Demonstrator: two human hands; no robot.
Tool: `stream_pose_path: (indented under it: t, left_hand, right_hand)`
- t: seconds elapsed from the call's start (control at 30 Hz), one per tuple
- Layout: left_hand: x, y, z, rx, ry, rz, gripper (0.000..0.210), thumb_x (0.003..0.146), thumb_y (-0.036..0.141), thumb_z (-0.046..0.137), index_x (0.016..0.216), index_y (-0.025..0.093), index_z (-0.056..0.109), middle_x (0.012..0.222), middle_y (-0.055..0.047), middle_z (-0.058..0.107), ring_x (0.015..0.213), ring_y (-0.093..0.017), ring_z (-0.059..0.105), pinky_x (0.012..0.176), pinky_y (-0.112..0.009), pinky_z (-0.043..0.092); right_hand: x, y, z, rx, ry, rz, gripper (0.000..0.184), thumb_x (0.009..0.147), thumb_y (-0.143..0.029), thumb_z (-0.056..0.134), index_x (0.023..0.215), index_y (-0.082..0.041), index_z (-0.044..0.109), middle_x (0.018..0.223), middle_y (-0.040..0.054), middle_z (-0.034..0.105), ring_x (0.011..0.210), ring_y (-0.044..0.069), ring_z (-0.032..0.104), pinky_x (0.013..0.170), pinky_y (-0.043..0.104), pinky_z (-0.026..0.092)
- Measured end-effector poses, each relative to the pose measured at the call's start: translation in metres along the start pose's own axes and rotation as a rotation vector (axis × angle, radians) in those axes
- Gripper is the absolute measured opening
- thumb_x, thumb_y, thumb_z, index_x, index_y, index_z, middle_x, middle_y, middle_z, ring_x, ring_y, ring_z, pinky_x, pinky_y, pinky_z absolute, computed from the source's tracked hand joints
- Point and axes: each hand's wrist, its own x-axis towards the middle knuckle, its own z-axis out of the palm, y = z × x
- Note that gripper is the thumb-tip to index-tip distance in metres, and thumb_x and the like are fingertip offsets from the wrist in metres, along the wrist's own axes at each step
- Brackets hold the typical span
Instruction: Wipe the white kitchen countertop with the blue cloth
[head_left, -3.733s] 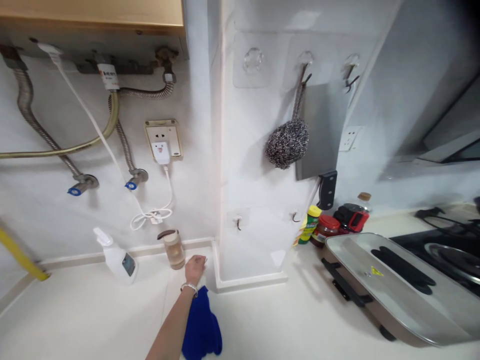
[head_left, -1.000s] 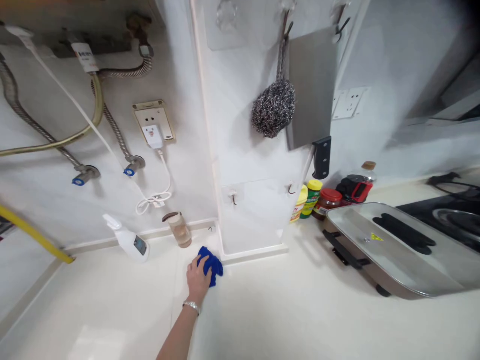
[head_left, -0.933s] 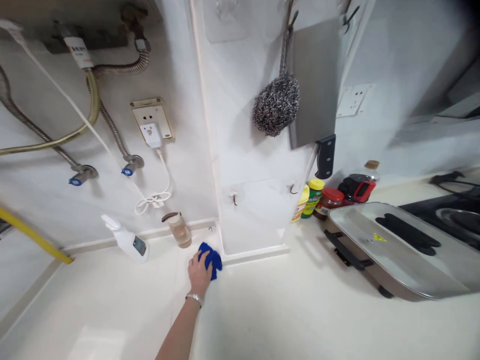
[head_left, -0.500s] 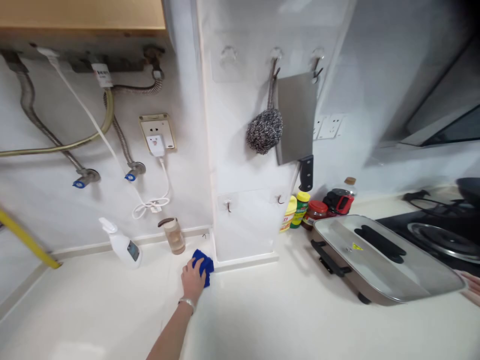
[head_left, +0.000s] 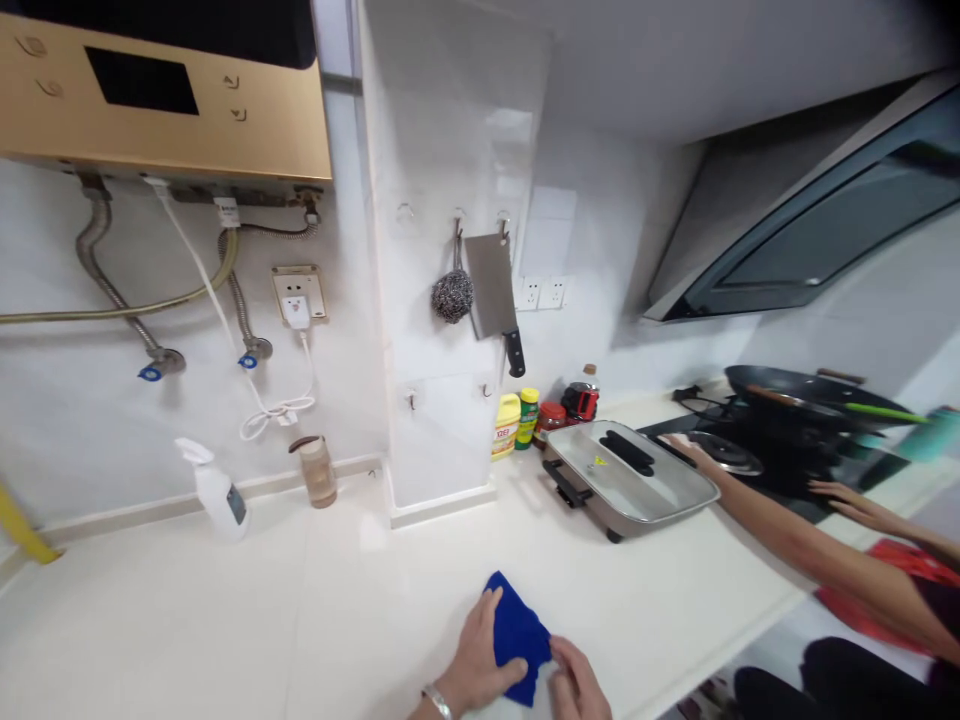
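Note:
A blue cloth [head_left: 516, 634] lies bunched on the white countertop [head_left: 337, 610] near its front edge. My left hand [head_left: 474, 660], with a bracelet at the wrist, grips the cloth from the left, thumb under its lower edge. My right hand [head_left: 574, 684] holds the cloth's right edge. Both hands sit at the bottom of the view, well in front of the white pillar [head_left: 439, 400].
A spray bottle [head_left: 214, 491] and a jar [head_left: 317, 471] stand by the wall at left. A lidded electric pan [head_left: 626, 476], condiment bottles [head_left: 519, 422], a hanging cleaver [head_left: 493, 292] and scrubber [head_left: 452, 296] are mid-right. Another person's hands [head_left: 847, 498] reach toward the stove with a wok [head_left: 795, 390].
My left hand drew the cloth back from the corner beside the pillar to the counter's front edge. My right hand joined it. The view widened, and another person's arms appeared at right.

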Motion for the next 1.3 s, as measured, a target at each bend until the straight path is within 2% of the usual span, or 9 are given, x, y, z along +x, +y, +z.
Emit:
stream_pose_path:
  t: [0.13, 0.3, 0.47, 0.6, 0.77, 0.87, 1.03, 1.17, 1.3]
  left_hand:
    - [-0.018, -0.025, -0.033, 0.087, 0.142, 0.027, 0.082, 0.085, 0.052, 0.052, 0.155, 0.016, 0.029, 0.161, -0.011, 0.037, 0.146, -0.023, 0.038, 0.123, -0.037, 0.033]
    - [-0.061, -0.085, -0.114, 0.320, 0.493, -0.237, 0.071, 0.087, 0.043, 0.036, 0.146, 0.004, 0.041, 0.158, -0.021, 0.040, 0.151, -0.034, 0.027, 0.126, -0.052, 0.021]
    - [-0.126, -0.144, -0.182, 0.526, 0.798, -0.498, 0.066, 0.089, 0.040, 0.032, 0.142, 0.003, 0.047, 0.153, -0.028, 0.043, 0.152, -0.042, 0.020, 0.121, -0.066, 0.018]
    - [-0.168, -0.179, -0.190, 0.708, 0.900, -0.740, 0.064, 0.094, 0.043, 0.031, 0.144, 0.006, 0.048, 0.154, -0.031, 0.037, 0.150, -0.045, 0.024, 0.118, -0.064, 0.023]
    - [-0.177, -0.184, -0.174, 0.814, 0.898, -0.735, 0.064, 0.097, 0.044, 0.032, 0.146, 0.005, 0.044, 0.154, -0.032, 0.036, 0.150, -0.046, 0.021, 0.116, -0.066, 0.024]
    - [-0.174, -0.183, -0.171, 0.831, 0.905, -0.716, 0.064, 0.097, 0.043, 0.031, 0.146, 0.004, 0.044, 0.154, -0.033, 0.035, 0.150, -0.047, 0.020, 0.116, -0.066, 0.024]
    - [-0.177, -0.185, -0.172, 0.818, 0.896, -0.723, 0.064, 0.097, 0.044, 0.032, 0.146, 0.005, 0.044, 0.155, -0.031, 0.036, 0.151, -0.044, 0.018, 0.117, -0.065, 0.024]
    - [-0.179, -0.183, -0.174, 0.802, 0.872, -0.749, 0.065, 0.097, 0.045, 0.032, 0.148, 0.007, 0.043, 0.157, -0.028, 0.035, 0.152, -0.042, 0.017, 0.118, -0.063, 0.025]
    - [-0.177, -0.176, -0.178, 0.802, 0.855, -0.770, 0.065, 0.097, 0.045, 0.029, 0.147, 0.006, 0.043, 0.157, -0.029, 0.034, 0.152, -0.042, 0.018, 0.118, -0.062, 0.024]
  right_hand:
    - [0.016, -0.037, 0.003, -0.147, 0.026, -0.008, 0.061, 0.094, -0.054, 0.042, 0.142, -0.017, 0.045, 0.142, 0.0170, 0.054, 0.129, 0.037, 0.053, 0.103, 0.056, 0.051]
    - [0.027, -0.087, 0.034, -0.397, -0.300, -0.158, 0.055, 0.095, -0.044, 0.040, 0.145, -0.024, 0.049, 0.156, 0.0089, 0.041, 0.147, 0.041, 0.026, 0.112, 0.069, 0.032]
    - [0.040, -0.063, 0.035, -0.536, -0.388, -0.229, 0.053, 0.093, -0.044, 0.039, 0.141, -0.027, 0.054, 0.154, 0.0058, 0.044, 0.144, 0.034, 0.033, 0.115, 0.061, 0.031]
    - [0.067, -0.024, 0.001, -0.671, -0.223, -0.046, 0.060, 0.094, -0.047, 0.028, 0.142, -0.020, 0.051, 0.151, 0.0118, 0.045, 0.141, 0.035, 0.035, 0.113, 0.059, 0.031]
    - [0.109, -0.014, -0.011, -0.770, -0.170, 0.221, 0.067, 0.092, -0.054, 0.023, 0.145, -0.018, 0.043, 0.148, 0.0181, 0.044, 0.133, 0.041, 0.038, 0.106, 0.064, 0.033]
    - [0.133, -0.034, 0.020, -0.807, -0.215, 0.278, 0.070, 0.092, -0.055, 0.023, 0.147, -0.015, 0.039, 0.147, 0.0231, 0.041, 0.128, 0.045, 0.039, 0.099, 0.069, 0.034]
    - [0.149, -0.093, 0.121, -0.793, -0.356, 0.112, 0.068, 0.093, -0.053, 0.033, 0.150, -0.017, 0.036, 0.152, 0.0195, 0.036, 0.134, 0.043, 0.034, 0.107, 0.066, 0.028]
    - [0.127, -0.156, 0.193, -0.721, -0.496, -0.034, 0.076, 0.088, -0.051, 0.049, 0.154, -0.019, 0.030, 0.158, 0.0167, 0.030, 0.141, 0.043, 0.026, 0.114, 0.065, 0.019]
    - [0.091, -0.209, 0.215, -0.579, -0.681, -0.198, 0.088, 0.083, -0.057, 0.057, 0.155, -0.017, 0.028, 0.161, 0.0192, 0.024, 0.145, 0.046, 0.019, 0.115, 0.069, 0.010]
